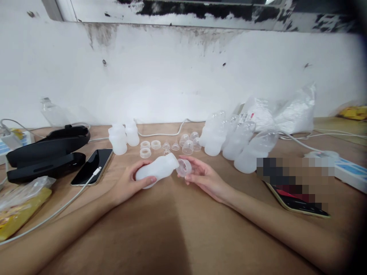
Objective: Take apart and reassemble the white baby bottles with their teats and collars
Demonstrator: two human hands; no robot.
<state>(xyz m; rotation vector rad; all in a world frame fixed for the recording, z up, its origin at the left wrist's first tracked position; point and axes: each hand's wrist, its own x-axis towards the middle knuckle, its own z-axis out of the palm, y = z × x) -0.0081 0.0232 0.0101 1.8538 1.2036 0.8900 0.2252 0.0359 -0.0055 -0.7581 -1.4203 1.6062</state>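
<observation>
My left hand (129,182) is wrapped round a frosted white baby bottle (157,172), which lies tilted with its neck toward the right. In the fingers of my right hand (205,177) is a clear collar-like piece (184,168), close by the bottle's mouth. Whether the two pieces touch, I cannot tell. Just beyond the bottle lie several frosted rings (145,152) and small clear nipples (175,146). Several clear dome caps (187,148) stand behind my right hand.
Two uncapped bottles (118,141) stand at the back left, and several capped bottles (215,135) at the right. A phone (91,166) with a white cable and a black case-like object (46,152) lie left. Another phone (304,206), power strip (354,173) and plastic bag (295,112) are right.
</observation>
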